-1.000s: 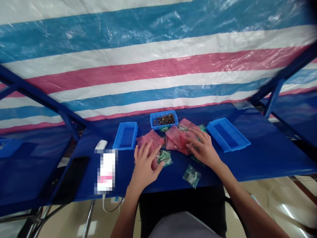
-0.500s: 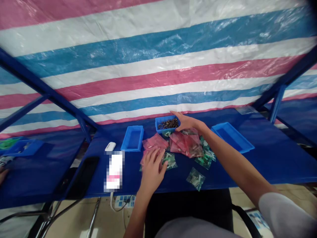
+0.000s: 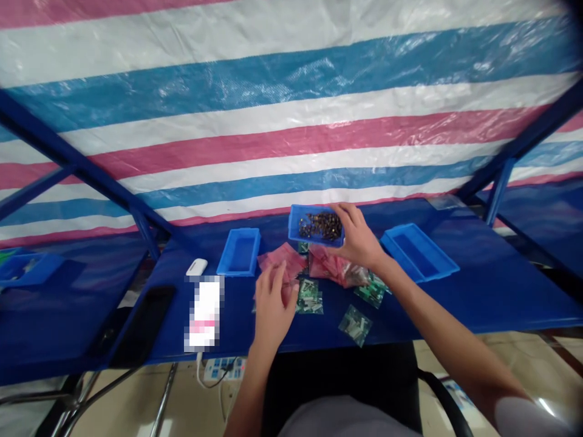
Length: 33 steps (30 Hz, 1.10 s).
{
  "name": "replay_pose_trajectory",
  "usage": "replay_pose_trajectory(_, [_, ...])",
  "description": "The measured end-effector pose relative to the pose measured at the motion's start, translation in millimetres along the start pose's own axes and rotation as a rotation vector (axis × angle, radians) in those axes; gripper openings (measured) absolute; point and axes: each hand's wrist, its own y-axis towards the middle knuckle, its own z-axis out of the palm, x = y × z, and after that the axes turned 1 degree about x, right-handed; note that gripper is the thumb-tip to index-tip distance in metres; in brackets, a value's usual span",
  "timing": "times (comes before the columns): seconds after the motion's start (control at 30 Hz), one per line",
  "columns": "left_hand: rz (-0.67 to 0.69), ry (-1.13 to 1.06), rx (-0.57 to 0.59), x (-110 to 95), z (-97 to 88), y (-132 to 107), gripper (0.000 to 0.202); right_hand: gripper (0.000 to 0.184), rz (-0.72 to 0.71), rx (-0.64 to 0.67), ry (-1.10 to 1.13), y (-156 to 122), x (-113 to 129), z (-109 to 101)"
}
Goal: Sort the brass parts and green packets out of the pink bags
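Blue plastic tray [image 3: 294, 226], heaped with small dark metal parts [image 3: 316, 226] too small to identify, stands at the back of the blue table [image 3: 496, 300], between an empty blue tray [image 3: 239, 252] on its left and another empty blue tray [image 3: 418, 252] on its right; whether it rests on the tabletop or is slightly raised cannot be told. The right hand [image 3: 359, 238] is closed on the tray's right end, with its fingers [image 3: 344, 211] hooked over the rim. The left hand [image 3: 273, 309] is open, its fingers [image 3: 277, 276] spread and slightly curved, holding nothing visible, at a pile of pink plastic bags [image 3: 277, 258]. More pink plastic bags [image 3: 330, 269] lie just in front of the tray. Clear bags of green parts [image 3: 310, 297] are scattered nearer the person. Farther left lie a small white device [image 3: 197, 267], a pixelated white-and-pink item [image 3: 203, 312] and a black phone [image 3: 143, 325]. A striped tarpaulin [image 3: 291, 103] hangs behind the table.
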Motion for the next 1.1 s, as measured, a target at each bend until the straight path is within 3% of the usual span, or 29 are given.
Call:
replay_pose_trajectory(0.13, [0.0, 0.05, 0.014, -20, 19.1, 8, 0.086, 0.097, -0.065, 0.052, -0.17, -43, 22, 25])
replay_pose_trajectory(0.27, [0.01, 0.139, 0.039, -34, 38.1, 13, 0.095, 0.079, -0.21, 0.006, -0.284, -66, 22, 47])
replay_pose_trajectory(0.4, [-0.012, 0.21, 0.01, -32, 48.6, 13, 0.096, 0.061, -0.448, -0.117, -0.349, -72, 14, 50])
replay_pose_trajectory(0.53, [0.0, 0.244, -0.009, -29, 51.7, 11, 0.089, 0.054, -0.562, -0.178, -0.353, -74, 12, 44])
replay_pose_trajectory(1.1, [0.04, 0.308, 0.023, -37, 54.7, 14, 0.073, 0.057, -0.49, -0.266, -0.299, -74, 0, 35])
